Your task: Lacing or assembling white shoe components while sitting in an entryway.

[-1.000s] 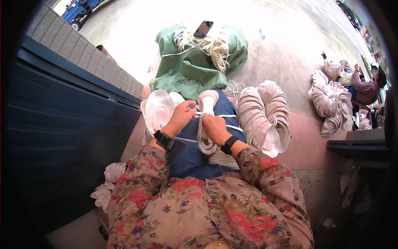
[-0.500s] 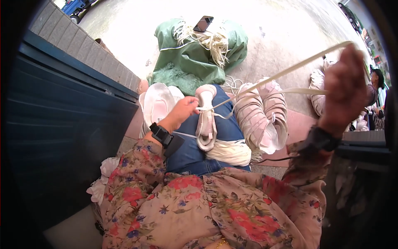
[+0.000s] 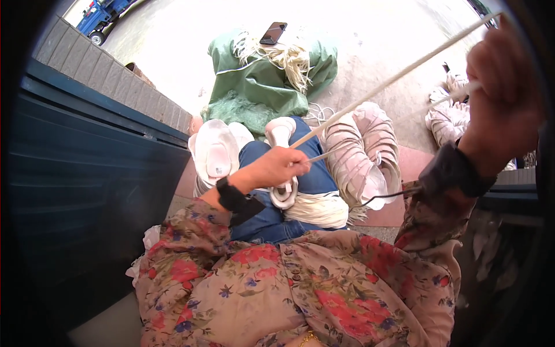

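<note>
Both hands are on the long, cream-white, flat fabric lace (image 3: 396,81) now, its near strand climbing straight and taut from lap to upper right, a second strand below it blurring toward the same side! The left hand (image 3: 280,166) sits low over the lap, fingers curled in, thumb pressed to the forefinger with the strands between; the right hand (image 3: 502,81) is way out at the upper right, raised and blurred, fingers folded round the lace, none spread wide. And under the left hand, lying lengthwise on the blue denim trousers (image 3: 252,155), there's the pale pink-and-white soft-looking shoe (image 3: 281,132), its middle hidden by that hand, its rounded toe aimed away from the wearer toward the crumpled green plastic sack (image 3: 263,87), its looped heel nearest the body; so the long axis runs up and down the lap, leaning only slightly. How does it handle? Light, I'd judge, the upper soft enough to cave under a squeeze, so the heel rim or the firmer sides look the best places to hold. The lace looks feather-light and limp, stiff only under tension, perhaps a little slippery, so a thumb-and-finger pinch close to the shoe suits it, with a folded fist at the far end, and a hard jerk could well twist that shoe on the denim
</note>
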Demonstrator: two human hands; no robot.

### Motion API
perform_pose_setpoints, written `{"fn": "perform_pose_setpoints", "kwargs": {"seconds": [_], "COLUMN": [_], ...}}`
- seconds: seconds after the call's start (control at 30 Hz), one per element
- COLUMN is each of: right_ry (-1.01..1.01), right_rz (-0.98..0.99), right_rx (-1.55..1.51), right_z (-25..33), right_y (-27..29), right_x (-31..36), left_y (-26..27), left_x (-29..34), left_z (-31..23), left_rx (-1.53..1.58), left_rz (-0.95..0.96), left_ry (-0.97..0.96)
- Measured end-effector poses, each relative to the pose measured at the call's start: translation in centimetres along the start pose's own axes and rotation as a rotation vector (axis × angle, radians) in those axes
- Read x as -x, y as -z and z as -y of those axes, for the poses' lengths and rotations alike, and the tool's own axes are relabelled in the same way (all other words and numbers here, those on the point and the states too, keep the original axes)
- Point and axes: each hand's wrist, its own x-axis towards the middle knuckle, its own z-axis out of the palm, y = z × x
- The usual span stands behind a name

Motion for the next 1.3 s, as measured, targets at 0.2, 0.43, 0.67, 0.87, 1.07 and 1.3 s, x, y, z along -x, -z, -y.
{"fn": "perform_pose_setpoints", "kwargs": {"seconds": [0.2,0.43,0.67,0.87,1.07,1.3], "right_ry": [0.252,-0.396,-0.832,-0.856,-0.913,-0.568], "right_rz": [-0.834,-1.173,-0.495,-0.397,-0.219,0.126], "right_rx": [-0.226,0.506,0.813,1.295,1.513,1.706], "right_z": [2.0,-14.7,-32.3,-34.2,-35.0,-34.2], "right_y": [12.7,15.1,7.4,6.5,6.6,6.5], "right_x": [9.0,17.5,17.2,15.6,14.6,13.6], "left_y": [17.4,22.7,6.1,-1.3,-1.5,-2.4], "left_x": [10.0,22.1,9.5,5.8,5.8,5.6], "left_z": [6.1,11.9,10.8,9.8,8.8,10.5], "left_rx": [1.013,1.120,0.832,-0.138,-0.045,-0.096], "left_rz": [-0.768,-1.232,-0.617,-0.317,-0.296,-0.456], "left_ry": [0.146,0.593,0.719,0.281,0.562,0.559]}}
